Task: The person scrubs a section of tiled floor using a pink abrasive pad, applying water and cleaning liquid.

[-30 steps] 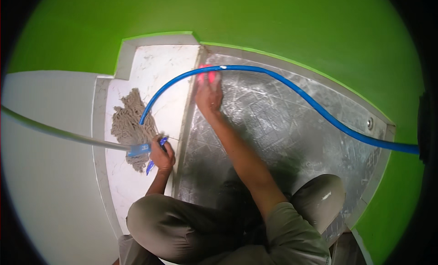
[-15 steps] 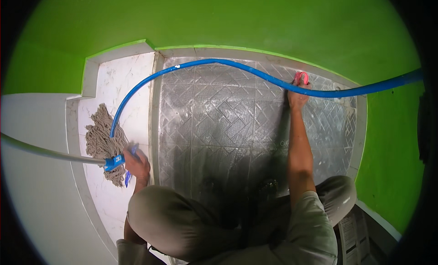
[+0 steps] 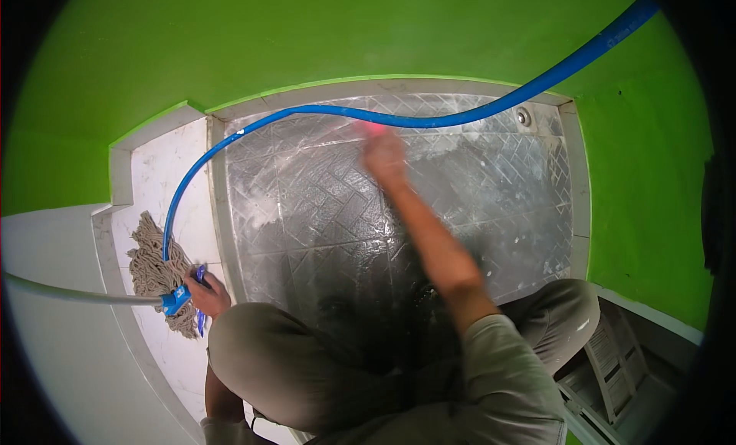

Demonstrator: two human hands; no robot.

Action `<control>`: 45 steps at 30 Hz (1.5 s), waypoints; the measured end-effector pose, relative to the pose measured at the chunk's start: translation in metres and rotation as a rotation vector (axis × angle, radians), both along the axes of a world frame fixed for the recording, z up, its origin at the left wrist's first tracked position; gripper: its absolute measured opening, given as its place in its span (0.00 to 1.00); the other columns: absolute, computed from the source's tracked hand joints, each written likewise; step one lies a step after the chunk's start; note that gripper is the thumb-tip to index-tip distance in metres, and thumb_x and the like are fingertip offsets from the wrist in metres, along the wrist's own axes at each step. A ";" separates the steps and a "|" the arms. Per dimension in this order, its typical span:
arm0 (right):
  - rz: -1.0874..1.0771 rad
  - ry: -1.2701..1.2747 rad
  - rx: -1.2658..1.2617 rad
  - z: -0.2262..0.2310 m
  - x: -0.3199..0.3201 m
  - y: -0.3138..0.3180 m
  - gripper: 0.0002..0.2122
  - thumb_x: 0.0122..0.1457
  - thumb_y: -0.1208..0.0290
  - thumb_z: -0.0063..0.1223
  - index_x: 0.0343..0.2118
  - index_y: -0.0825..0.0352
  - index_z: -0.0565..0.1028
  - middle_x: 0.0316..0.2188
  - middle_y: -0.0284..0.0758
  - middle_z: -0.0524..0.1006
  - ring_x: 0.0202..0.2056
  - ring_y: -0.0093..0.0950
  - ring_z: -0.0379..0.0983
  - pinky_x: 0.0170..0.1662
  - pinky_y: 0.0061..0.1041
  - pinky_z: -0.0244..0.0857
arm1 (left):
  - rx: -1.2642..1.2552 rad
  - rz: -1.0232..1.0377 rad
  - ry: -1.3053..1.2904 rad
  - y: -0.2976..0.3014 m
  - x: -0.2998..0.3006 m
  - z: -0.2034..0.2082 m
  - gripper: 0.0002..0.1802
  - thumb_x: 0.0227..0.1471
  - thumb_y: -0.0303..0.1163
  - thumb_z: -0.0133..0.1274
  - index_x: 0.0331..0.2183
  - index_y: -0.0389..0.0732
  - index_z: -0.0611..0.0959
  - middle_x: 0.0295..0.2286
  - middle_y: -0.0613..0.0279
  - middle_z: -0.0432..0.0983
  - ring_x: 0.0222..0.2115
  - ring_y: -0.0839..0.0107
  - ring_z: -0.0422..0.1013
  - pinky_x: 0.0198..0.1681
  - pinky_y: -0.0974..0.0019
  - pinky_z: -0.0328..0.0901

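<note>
My left hand (image 3: 208, 295) is closed on the mop's blue clamp (image 3: 176, 299), low over the white tiles at the left. The mop's grey-brown strands (image 3: 153, 253) lie spread on those tiles, and its pale pole runs off to the left. My right hand (image 3: 385, 157), smeared by motion, grips a pink scrub brush (image 3: 376, 128) against the far part of the wet grey floor (image 3: 330, 192). Only a pink blur of the brush shows, partly behind a blue hose (image 3: 429, 122). The hose arches over the floor from the mop strands to the upper right.
A round metal drain (image 3: 524, 117) sits in the far right corner of the floor. Green walls (image 3: 368, 39) with a tiled skirting close off the far and right sides. A raised edge (image 3: 223, 215) parts the grey floor from the white tiles. A grey slatted object (image 3: 613, 361) stands lower right.
My right hand has swept the pink brush leftward across the floor from near the drain. My left hand keeps its hold on the mop. The whole view has shifted, uncovering the drain.
</note>
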State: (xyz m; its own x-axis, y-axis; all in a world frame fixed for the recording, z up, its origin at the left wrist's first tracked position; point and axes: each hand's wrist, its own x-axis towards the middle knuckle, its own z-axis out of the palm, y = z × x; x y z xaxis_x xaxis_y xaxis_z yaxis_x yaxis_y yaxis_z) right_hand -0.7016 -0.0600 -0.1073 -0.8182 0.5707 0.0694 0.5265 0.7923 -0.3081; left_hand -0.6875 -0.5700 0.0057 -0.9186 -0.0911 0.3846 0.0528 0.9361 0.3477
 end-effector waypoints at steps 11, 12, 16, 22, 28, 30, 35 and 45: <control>-0.145 0.432 0.122 0.018 -0.032 0.006 0.15 0.67 0.65 0.45 0.49 0.69 0.75 0.47 0.52 0.78 0.46 0.53 0.76 0.50 0.49 0.69 | -0.041 -0.014 0.003 0.001 -0.007 0.012 0.18 0.59 0.29 0.48 0.50 0.35 0.76 0.43 0.42 0.78 0.44 0.42 0.76 0.46 0.50 0.69; -0.142 0.464 0.051 0.021 -0.060 -0.048 0.14 0.67 0.67 0.43 0.48 0.68 0.76 0.43 0.51 0.78 0.42 0.51 0.76 0.46 0.49 0.70 | -0.023 -0.011 0.013 -0.001 -0.008 0.013 0.18 0.58 0.28 0.49 0.50 0.34 0.76 0.43 0.40 0.78 0.44 0.42 0.75 0.46 0.49 0.69; 0.244 0.132 0.051 0.035 -0.125 -0.127 0.22 0.63 0.69 0.48 0.61 0.63 0.72 0.60 0.49 0.72 0.59 0.42 0.70 0.65 0.45 0.57 | 0.000 0.003 -0.008 0.034 -0.005 0.017 0.17 0.59 0.28 0.49 0.49 0.33 0.76 0.41 0.38 0.78 0.42 0.39 0.75 0.45 0.48 0.69; 0.112 0.386 -0.257 0.037 -0.047 -0.008 0.17 0.68 0.68 0.43 0.58 0.62 0.75 0.53 0.48 0.77 0.54 0.47 0.73 0.56 0.46 0.66 | -0.065 0.012 0.032 -0.018 0.006 0.021 0.17 0.59 0.28 0.49 0.49 0.33 0.76 0.41 0.38 0.78 0.41 0.39 0.75 0.44 0.48 0.69; -0.457 0.278 0.158 0.044 0.050 0.158 0.17 0.72 0.58 0.42 0.50 0.64 0.77 0.35 0.51 0.81 0.39 0.54 0.77 0.43 0.50 0.69 | 0.012 0.016 -0.011 0.010 -0.005 0.010 0.20 0.56 0.28 0.48 0.51 0.37 0.76 0.43 0.43 0.80 0.42 0.44 0.77 0.47 0.51 0.70; -0.285 0.563 0.111 0.034 0.010 0.089 0.16 0.68 0.62 0.47 0.49 0.67 0.79 0.43 0.52 0.80 0.44 0.51 0.77 0.48 0.48 0.69 | -0.002 0.016 -0.005 0.005 -0.003 0.013 0.20 0.56 0.28 0.48 0.51 0.37 0.76 0.43 0.43 0.80 0.42 0.44 0.77 0.47 0.51 0.70; 0.034 0.482 0.493 -0.009 -0.102 -0.150 0.21 0.62 0.68 0.49 0.54 0.75 0.75 0.52 0.46 0.77 0.55 0.43 0.71 0.63 0.46 0.60 | 0.004 -0.006 0.008 0.023 -0.006 0.020 0.17 0.57 0.27 0.49 0.49 0.36 0.77 0.42 0.40 0.79 0.42 0.42 0.76 0.45 0.49 0.70; 0.085 0.398 -0.186 0.044 -0.074 -0.043 0.21 0.69 0.62 0.43 0.63 0.56 0.72 0.56 0.49 0.74 0.61 0.49 0.65 0.63 0.55 0.52 | 0.012 0.005 -0.051 0.021 -0.001 0.021 0.18 0.60 0.30 0.47 0.51 0.35 0.75 0.41 0.38 0.78 0.41 0.39 0.75 0.44 0.46 0.68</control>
